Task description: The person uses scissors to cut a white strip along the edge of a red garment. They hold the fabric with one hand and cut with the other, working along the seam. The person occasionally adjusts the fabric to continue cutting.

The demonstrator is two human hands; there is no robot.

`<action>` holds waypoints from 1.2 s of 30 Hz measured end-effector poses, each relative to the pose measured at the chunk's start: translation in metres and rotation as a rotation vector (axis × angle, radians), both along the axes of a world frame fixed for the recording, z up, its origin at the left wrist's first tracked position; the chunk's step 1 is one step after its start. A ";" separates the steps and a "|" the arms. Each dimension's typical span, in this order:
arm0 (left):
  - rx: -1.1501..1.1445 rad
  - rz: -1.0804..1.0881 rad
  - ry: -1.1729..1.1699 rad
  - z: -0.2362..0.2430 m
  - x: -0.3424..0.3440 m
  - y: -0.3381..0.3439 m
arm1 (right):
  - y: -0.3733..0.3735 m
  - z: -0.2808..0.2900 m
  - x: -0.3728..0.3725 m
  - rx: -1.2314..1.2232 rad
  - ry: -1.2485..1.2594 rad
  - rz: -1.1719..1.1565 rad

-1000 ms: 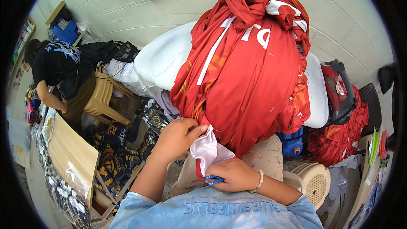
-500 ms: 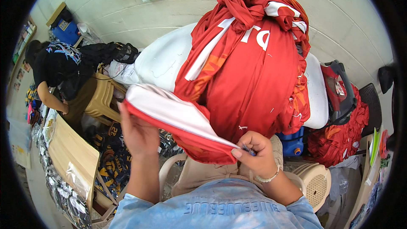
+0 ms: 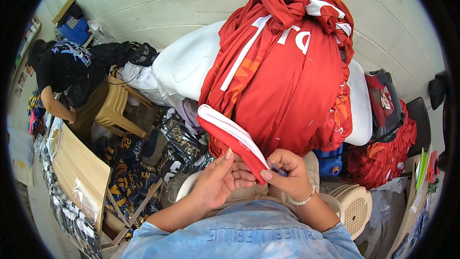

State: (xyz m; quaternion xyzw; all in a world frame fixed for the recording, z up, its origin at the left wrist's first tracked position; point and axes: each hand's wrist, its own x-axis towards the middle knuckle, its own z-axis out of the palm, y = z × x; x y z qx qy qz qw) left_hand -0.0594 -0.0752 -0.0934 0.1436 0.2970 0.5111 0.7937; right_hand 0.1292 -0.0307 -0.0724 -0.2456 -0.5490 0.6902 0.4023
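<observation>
A folded red and white fabric piece (image 3: 230, 136) slants across in front of my lap, its far end against a large heap of red jersey fabric (image 3: 287, 96). My right hand (image 3: 293, 177) pinches the near tip of that piece. A small dark tool, perhaps thread snips (image 3: 278, 170), also sits in its fingers, mostly hidden. My left hand (image 3: 215, 182) lies palm up at the left edge of the piece. Its thumb is raised and its fingers are loosely bent, with nothing gripped between them.
The heap rests on a white padded board (image 3: 184, 62). At left a person (image 3: 67, 76) in black bends beside a tan plastic stool (image 3: 117, 105). Dark printed garments in plastic (image 3: 179, 139) lie on the floor. A wooden panel (image 3: 79, 170) stands left; a beige stool (image 3: 354, 206) is right.
My left hand has come off the far end of the fabric piece and moved down and right, close to my right hand. The piece now hangs narrower and more steeply slanted.
</observation>
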 end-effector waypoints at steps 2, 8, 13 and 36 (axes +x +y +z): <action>-0.001 0.053 0.043 0.005 0.000 0.005 | 0.000 -0.002 0.001 0.029 -0.038 0.027; 0.013 0.249 0.047 0.019 0.001 0.020 | 0.000 -0.008 0.005 0.149 -0.123 0.067; 0.180 0.320 0.144 0.029 0.006 0.017 | 0.001 -0.012 0.005 0.156 -0.139 -0.040; 0.373 0.280 0.389 0.038 0.007 0.010 | -0.005 -0.002 -0.001 0.565 -0.346 -0.394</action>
